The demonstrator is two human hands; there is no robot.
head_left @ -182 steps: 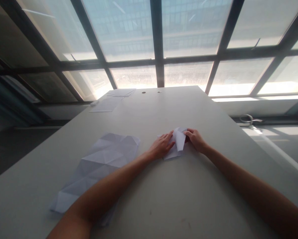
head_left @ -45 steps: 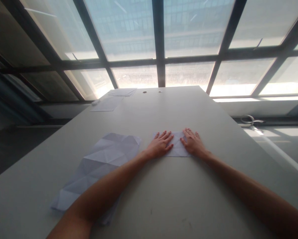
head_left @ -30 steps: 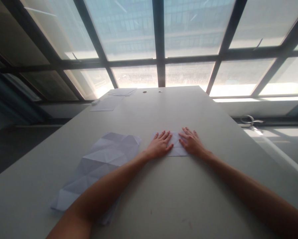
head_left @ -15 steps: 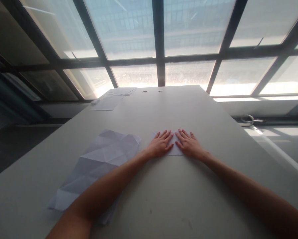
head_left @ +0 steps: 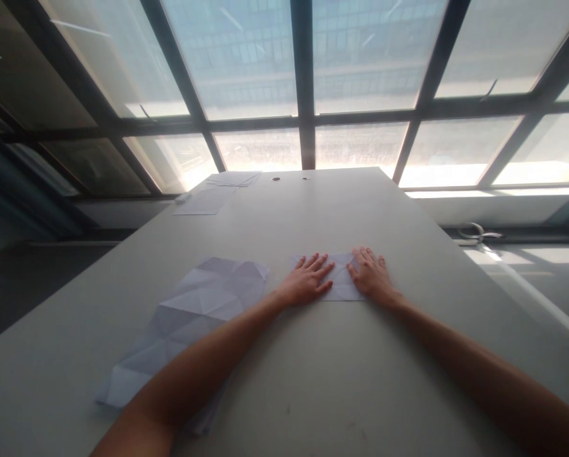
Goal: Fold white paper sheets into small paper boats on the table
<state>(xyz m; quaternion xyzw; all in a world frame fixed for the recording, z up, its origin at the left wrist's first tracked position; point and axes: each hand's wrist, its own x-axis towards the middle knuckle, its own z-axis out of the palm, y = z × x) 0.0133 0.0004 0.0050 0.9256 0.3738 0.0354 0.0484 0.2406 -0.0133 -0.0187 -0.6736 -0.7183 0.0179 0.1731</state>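
Observation:
A folded piece of white paper point(head_left: 340, 284) lies flat on the white table, with faint crease lines across it. My left hand point(head_left: 307, 279) rests palm down over its left part, fingers spread. On its right part lies my right hand point(head_left: 372, 274), also flat with the fingers stretched out. Both palms hide the paper's sides; only the middle strip between them shows. Left of my left hand is a large creased sheet of paper point(head_left: 198, 303), its folds standing up slightly, and my left forearm passes over its lower right part.
The white table point(head_left: 284, 368) reaches toward the large windows. More white sheets point(head_left: 201, 202) lie at its far left corner, and two small round holes point(head_left: 276, 179) sit near the far edge. Beyond the right edge, a ring-shaped object point(head_left: 472, 232) is near the sill.
My right hand has slid to the right, widening the gap between my hands so more of the folded paper shows. My left hand stays nearly in place. The view has tilted slightly.

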